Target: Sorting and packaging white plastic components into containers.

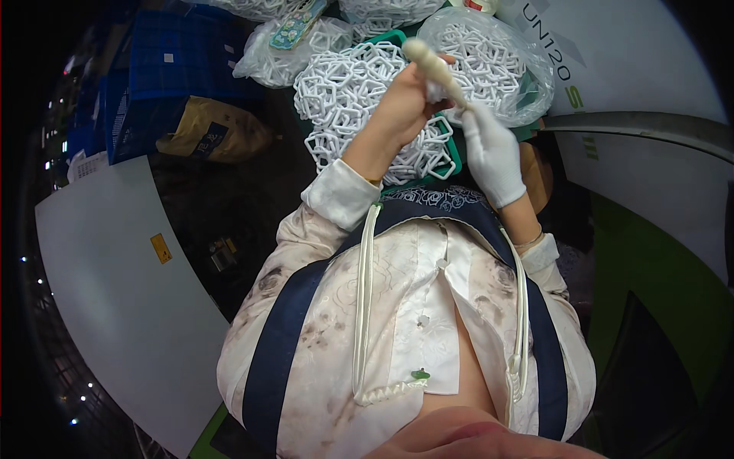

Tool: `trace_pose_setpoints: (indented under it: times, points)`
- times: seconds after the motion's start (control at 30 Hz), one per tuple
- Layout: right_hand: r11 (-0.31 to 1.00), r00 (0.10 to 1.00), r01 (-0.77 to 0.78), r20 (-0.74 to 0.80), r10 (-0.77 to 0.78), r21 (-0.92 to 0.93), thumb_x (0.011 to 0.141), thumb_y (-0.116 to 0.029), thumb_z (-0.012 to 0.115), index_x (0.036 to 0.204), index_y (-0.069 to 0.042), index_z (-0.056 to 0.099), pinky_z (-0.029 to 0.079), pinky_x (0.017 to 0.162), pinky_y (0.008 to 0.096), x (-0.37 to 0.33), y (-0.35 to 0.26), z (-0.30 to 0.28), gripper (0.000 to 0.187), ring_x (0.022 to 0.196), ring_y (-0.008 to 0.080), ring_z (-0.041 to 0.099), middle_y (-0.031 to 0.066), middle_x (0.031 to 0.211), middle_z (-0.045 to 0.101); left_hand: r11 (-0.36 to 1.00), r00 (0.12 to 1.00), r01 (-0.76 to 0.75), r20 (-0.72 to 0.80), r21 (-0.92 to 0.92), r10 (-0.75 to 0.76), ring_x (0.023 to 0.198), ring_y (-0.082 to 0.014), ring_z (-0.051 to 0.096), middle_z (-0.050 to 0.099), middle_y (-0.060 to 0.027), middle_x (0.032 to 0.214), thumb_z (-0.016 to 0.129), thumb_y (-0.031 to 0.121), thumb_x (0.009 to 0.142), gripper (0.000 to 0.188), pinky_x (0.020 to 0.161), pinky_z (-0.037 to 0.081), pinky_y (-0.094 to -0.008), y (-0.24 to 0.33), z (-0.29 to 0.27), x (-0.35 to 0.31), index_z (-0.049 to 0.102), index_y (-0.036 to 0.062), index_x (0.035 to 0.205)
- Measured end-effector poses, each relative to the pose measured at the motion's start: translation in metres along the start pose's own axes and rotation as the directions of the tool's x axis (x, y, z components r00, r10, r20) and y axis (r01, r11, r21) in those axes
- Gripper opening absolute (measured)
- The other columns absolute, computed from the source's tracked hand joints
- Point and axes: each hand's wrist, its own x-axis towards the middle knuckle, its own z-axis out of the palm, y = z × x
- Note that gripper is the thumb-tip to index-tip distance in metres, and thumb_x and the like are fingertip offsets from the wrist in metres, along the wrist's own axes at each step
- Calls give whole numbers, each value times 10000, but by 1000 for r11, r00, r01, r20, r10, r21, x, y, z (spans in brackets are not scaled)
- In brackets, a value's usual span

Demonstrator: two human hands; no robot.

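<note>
My left hand (409,98) is bare and curls its fingers over the heap of white link pieces. A small white thing shows between these fingers, too covered to name. Across that hand runs a cream-coloured, lumpy, stick-like thing (430,63), thick at its far end and tapering toward the right. My right hand (491,149), in a white glove and slightly blurred, pinches the narrow end. Beneath both hands a green tray (457,155) holds many white angular plastic links (344,84), heaped and overlapping.
Clear plastic bags of similar white links lie beyond the tray, including one bag (489,61) at the right. A patterned teal packet (298,27) rests on another. Blue crates (180,69) and a brown paper sack (218,130) stand at left. White machine housings (115,291) flank me.
</note>
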Motion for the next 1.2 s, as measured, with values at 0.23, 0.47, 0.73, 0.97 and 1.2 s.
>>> trace_pose_setpoints:
  times: [0.23, 0.47, 0.73, 0.97, 1.2]
  points:
    - [988, 991, -132, 11, 133, -85, 1017, -141, 520, 1039, -18, 604, 465, 701, 295, -8, -4, -6, 151, 729, 145, 581, 91, 817, 618, 575, 930, 366, 296, -732, -216, 980, -232, 647, 672, -89, 999, 612, 165, 977, 285, 912, 531, -379, -9, -11, -4, 597, 11, 1216]
    - [942, 988, -156, 23, 156, 298, 930, -188, 666, 994, -10, 640, 433, 641, 249, 15, -22, 1, 191, 695, 71, 502, 2, 765, 564, 804, 967, 236, 213, -546, -139, 1315, -292, 509, 520, -190, 1408, 570, 131, 994, 433, 1117, 442, -419, -10, 31, -13, 466, -38, 1379]
    - [942, 963, -184, -140, 230, 279, 907, -134, 704, 1077, -7, 575, 396, 625, 211, 18, -22, -7, 248, 701, 39, 455, -27, 796, 520, 671, 966, 247, 234, -699, -112, 1323, -294, 493, 516, -191, 1410, 553, 132, 1000, 429, 1154, 396, -434, -4, 22, -18, 454, -37, 1381]
    - [919, 955, -134, -199, 220, 371, 863, -102, 749, 1098, -7, 518, 345, 594, 183, 23, -15, 5, 344, 674, 12, 384, -52, 788, 455, 763, 977, 199, 188, -615, -104, 1227, -257, 571, 580, -169, 1329, 528, 86, 1005, 371, 1080, 464, -396, -6, 27, -14, 487, -66, 1341]
    - [975, 981, -143, -106, 163, 169, 898, -91, 714, 1113, 11, 505, 393, 608, 198, 16, -20, 4, 317, 690, 21, 427, -38, 809, 495, 735, 978, 206, 168, -646, -126, 1215, -250, 576, 580, -167, 1327, 551, 53, 990, 379, 1079, 456, -391, -9, 19, -17, 484, -66, 1343]
